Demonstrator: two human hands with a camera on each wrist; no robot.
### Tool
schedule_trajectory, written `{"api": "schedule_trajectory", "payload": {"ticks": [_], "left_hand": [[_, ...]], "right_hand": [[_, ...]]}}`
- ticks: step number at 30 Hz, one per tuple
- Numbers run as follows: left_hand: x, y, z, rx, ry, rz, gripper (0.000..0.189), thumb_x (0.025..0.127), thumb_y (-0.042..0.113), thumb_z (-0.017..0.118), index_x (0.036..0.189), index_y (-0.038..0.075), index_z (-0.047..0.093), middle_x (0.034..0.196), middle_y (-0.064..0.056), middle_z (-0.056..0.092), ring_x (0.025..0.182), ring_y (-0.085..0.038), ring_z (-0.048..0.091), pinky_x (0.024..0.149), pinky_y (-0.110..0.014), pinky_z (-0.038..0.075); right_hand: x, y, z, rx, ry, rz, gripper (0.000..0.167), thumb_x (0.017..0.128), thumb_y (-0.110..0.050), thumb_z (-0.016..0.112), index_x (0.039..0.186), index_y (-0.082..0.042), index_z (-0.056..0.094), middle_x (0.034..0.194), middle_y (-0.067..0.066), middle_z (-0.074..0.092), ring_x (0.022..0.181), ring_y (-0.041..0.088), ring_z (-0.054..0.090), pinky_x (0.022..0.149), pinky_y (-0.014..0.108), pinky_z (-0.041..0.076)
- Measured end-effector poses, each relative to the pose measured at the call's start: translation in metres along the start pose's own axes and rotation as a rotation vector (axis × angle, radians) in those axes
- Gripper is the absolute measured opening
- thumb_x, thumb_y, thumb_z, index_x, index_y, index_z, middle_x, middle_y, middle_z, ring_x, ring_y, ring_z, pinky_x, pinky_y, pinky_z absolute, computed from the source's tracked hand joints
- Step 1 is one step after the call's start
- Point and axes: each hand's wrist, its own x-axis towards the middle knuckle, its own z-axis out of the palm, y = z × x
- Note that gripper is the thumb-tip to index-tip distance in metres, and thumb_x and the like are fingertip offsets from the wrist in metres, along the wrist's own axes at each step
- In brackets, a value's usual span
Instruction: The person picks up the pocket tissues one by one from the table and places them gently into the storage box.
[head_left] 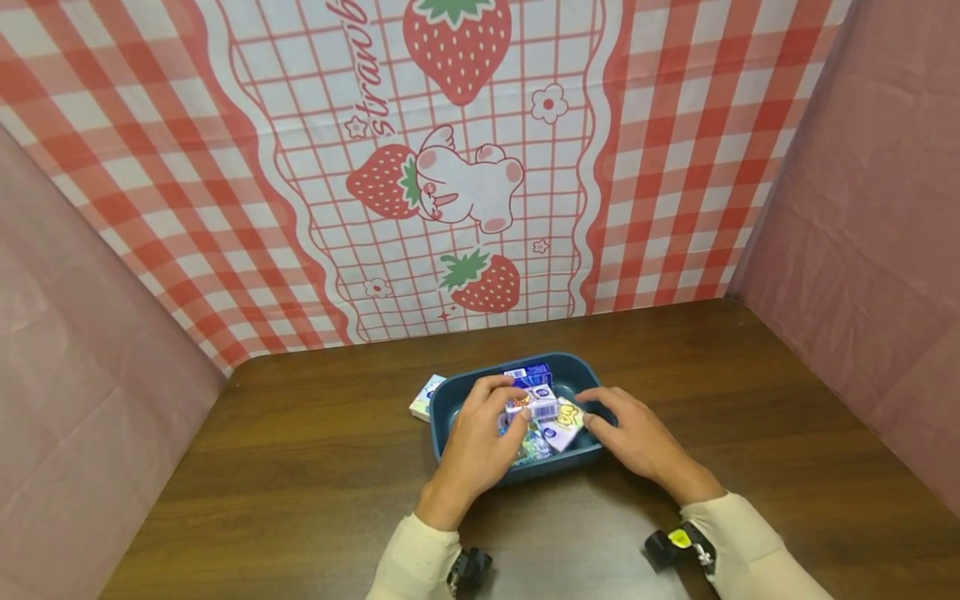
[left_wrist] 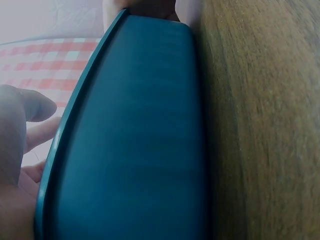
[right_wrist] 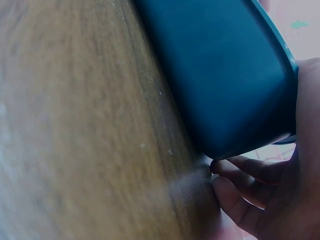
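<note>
A dark teal plastic bin (head_left: 517,477) sits on the table holding several small printed packets. My left hand (head_left: 480,433) reaches over its near rim, fingers bent above a white packet with a barcode (head_left: 543,410); no packet shows between thumb and fingers in the left wrist view. At the right end, my right hand (head_left: 637,433) is by the rim with thumb and forefinger apart, near a white packet with a yellow drawing (head_left: 567,421). A blue packet (head_left: 536,375) lies at the back of the bin. A green-blue patterned packet (head_left: 534,448) is partly covered by the left hand.
Outside the bin's left end, a pale packet (head_left: 426,398) lies against the wall of the bin. The brown wooden table (head_left: 300,467) runs back to a red-checked strawberry cloth (head_left: 675,167). Pink cloth panels (head_left: 862,208) stand at both sides.
</note>
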Motion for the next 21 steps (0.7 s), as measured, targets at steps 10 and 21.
{"api": "schedule_trajectory", "payload": {"ticks": [10,21], "left_hand": [[0.001,-0.002,-0.002,-0.014,0.024,0.032,0.022,0.091,0.016,0.071,0.111,0.007,0.073,0.121,-0.007,0.064,0.113,-0.017,0.06,0.094,-0.04,0.051],[0.0,-0.007,-0.012,-0.04,0.058,0.012,0.026,0.093,0.013,0.07,0.118,0.007,0.068,0.114,-0.004,0.064,0.092,-0.021,0.066,0.076,-0.034,0.056]], "right_hand": [[0.0,-0.001,0.001,0.006,0.002,0.005,0.032,0.098,-0.025,0.061,0.128,-0.015,0.064,0.127,0.012,0.062,0.117,0.033,0.057,0.097,0.061,0.044],[0.0,0.0,0.002,-0.001,0.027,-0.018,0.03,0.097,-0.023,0.062,0.126,-0.015,0.065,0.126,0.012,0.063,0.116,0.032,0.057,0.097,0.061,0.043]]}}
